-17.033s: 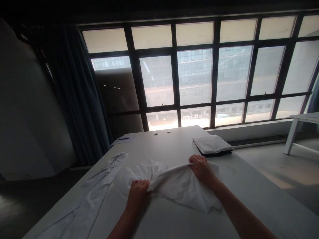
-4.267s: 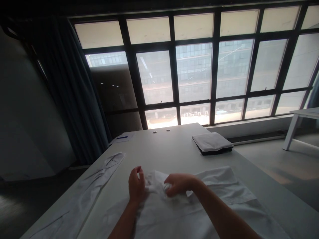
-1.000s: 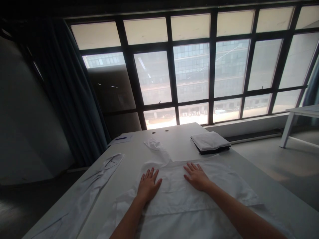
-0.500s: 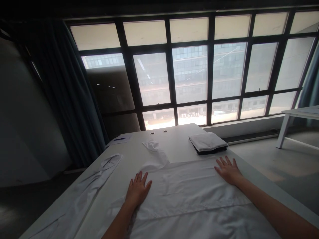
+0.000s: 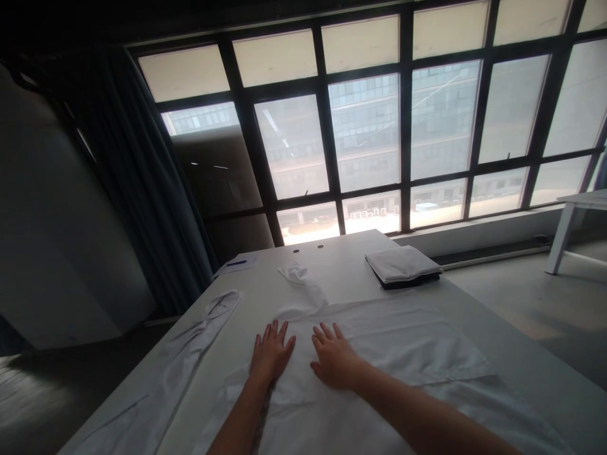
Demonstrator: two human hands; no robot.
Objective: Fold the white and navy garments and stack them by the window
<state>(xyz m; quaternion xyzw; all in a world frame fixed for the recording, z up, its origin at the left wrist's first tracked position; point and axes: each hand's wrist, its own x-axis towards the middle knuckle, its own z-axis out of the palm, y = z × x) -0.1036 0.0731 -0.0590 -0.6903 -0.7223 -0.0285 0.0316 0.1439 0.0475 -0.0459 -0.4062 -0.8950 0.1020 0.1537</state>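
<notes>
A white shirt (image 5: 403, 335) lies spread over the table, one sleeve (image 5: 303, 287) reaching toward the far end. My left hand (image 5: 272, 354) rests flat on the shirt near its left side, fingers spread and holding nothing. Just to its right, my right hand (image 5: 334, 357) also lies on the cloth with its fingers apart and nothing gripped. Faint creases run across the fabric to the right of my hands. Part of the shirt is hidden beneath my forearms.
Beyond the shirt, folded white cloth sits on something black in a stack (image 5: 403, 265). Another white garment (image 5: 190, 354) lies along the left edge of the white table (image 5: 258, 284). A pen (image 5: 236, 263) rests on paper at the far left corner. A second table (image 5: 583, 201) stands right.
My right hand has moved left across the shirt, from its right side to beside my left hand. The left hand stays at about the same spot. The camera view has tilted slightly.
</notes>
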